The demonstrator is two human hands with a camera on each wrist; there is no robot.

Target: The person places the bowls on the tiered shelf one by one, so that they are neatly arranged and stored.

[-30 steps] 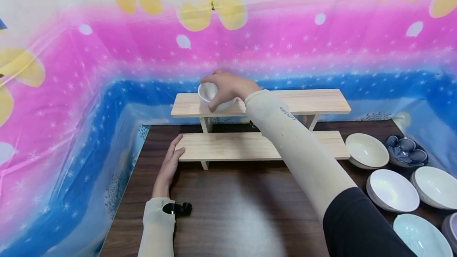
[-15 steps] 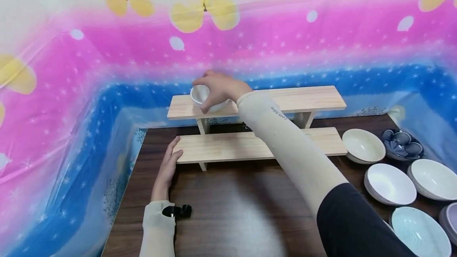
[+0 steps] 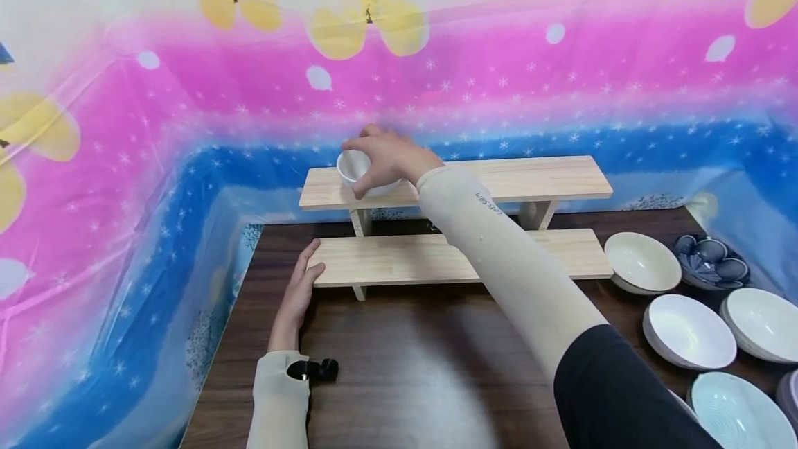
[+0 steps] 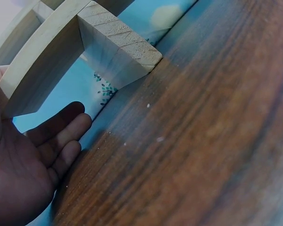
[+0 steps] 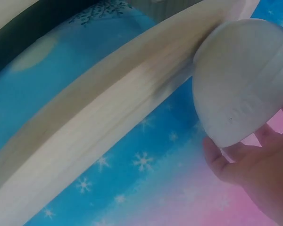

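Observation:
A small white bowl (image 3: 352, 163) stands at the left part of the upper wooden shelf (image 3: 511, 175). My right hand (image 3: 389, 156) grips it by the rim from above, thumb on the near side and fingers beyond. In the right wrist view the outer wall of the bowl (image 5: 245, 80) shows close to the board, my fingers around its rim. My left hand (image 3: 298, 293) holds the left end of the lower wooden shelf (image 3: 386, 260), thumb at its front corner. In the left wrist view, several fingers of my left hand (image 4: 23, 174) extend below the board.
Right of the shelves stand a cream bowl (image 3: 642, 262), a dark bowl with smaller dark pieces (image 3: 712, 262), white bowls (image 3: 688, 331) and a pale blue bowl (image 3: 738, 411). A patterned cloth (image 3: 499, 75) hangs close behind the upper shelf. The dark wooden table (image 3: 399, 366) extends in front.
My right hand and the white bowl have shifted slightly left along the upper shelf. The left hand stays at the end of the lower shelf. The head view sways a little.

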